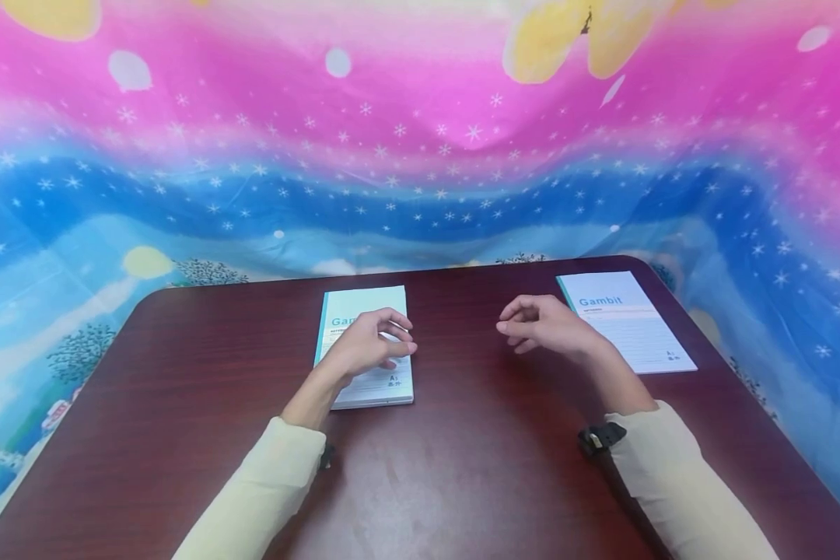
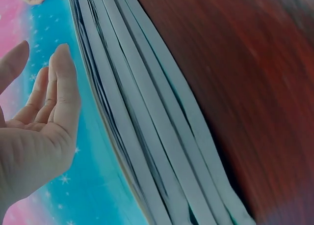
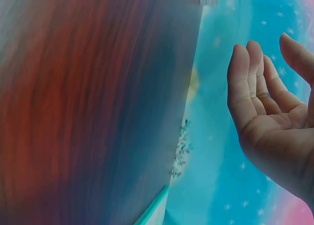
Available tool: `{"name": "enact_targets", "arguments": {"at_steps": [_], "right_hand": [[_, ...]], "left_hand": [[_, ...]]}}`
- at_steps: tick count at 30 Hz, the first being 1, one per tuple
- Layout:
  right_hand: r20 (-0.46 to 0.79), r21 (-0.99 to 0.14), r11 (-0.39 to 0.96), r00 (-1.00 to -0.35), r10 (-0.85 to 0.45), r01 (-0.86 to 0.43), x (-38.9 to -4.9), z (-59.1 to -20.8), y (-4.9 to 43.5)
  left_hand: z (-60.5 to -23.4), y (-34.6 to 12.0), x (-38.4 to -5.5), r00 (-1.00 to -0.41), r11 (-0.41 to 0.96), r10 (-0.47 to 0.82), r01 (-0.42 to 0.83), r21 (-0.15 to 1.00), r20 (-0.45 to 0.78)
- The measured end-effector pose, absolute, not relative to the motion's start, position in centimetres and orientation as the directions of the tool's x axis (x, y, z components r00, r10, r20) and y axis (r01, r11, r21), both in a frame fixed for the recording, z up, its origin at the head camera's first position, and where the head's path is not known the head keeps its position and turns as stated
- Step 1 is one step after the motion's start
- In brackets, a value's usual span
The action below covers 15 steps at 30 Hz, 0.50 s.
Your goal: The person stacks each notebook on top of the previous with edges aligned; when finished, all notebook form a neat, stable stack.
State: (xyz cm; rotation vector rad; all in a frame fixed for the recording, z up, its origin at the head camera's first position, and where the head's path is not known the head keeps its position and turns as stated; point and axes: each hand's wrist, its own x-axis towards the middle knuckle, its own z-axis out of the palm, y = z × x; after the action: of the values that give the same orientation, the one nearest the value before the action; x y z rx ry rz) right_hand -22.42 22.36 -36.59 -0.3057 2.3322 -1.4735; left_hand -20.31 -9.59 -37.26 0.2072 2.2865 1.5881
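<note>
A stack of notebooks (image 1: 371, 394), its top cover white and lettered "Gambit", lies left of centre on the table. In the left wrist view the layered page edges of the stack (image 2: 142, 117) fill the middle. My left hand (image 1: 365, 344) hovers over this stack with loosely bent fingers and holds nothing, hiding part of the cover. At the right, another white "Gambit" notebook (image 1: 637, 334) with a green spine lies flat, thinner than the stack. Just left of it, my right hand (image 1: 549, 325) hangs above the table, fingers relaxed and nothing between them.
The dark reddish-brown wooden table (image 1: 203, 420) has rounded far corners. Behind and around it hangs a pink and blue cloth (image 1: 420, 140) printed with snowflakes. Between the two hands lies bare tabletop. A dark wrist strap (image 1: 602, 439) sits at the right sleeve's cuff.
</note>
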Motion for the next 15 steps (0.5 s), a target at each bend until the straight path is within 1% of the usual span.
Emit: {"name": "enact_targets", "arguments": {"at_steps": [9, 15], "right_hand": [[-0.177, -0.899, 0.437, -0.934, -0.31, 0.025, -21.8, -36.2, 25.3], [-0.171, -0.892, 0.451, -0.949, -0.264, 0.035, -21.4, -36.3, 27.4]], "left_hand": [[-37.2, -8.1, -20.7, -0.927, 0.347, 0.326, -0.066, 0.936, -0.186], [-36.9, -6.5, -21.1, -0.912, 0.299, 0.368, -0.068, 0.952, -0.181]]}}
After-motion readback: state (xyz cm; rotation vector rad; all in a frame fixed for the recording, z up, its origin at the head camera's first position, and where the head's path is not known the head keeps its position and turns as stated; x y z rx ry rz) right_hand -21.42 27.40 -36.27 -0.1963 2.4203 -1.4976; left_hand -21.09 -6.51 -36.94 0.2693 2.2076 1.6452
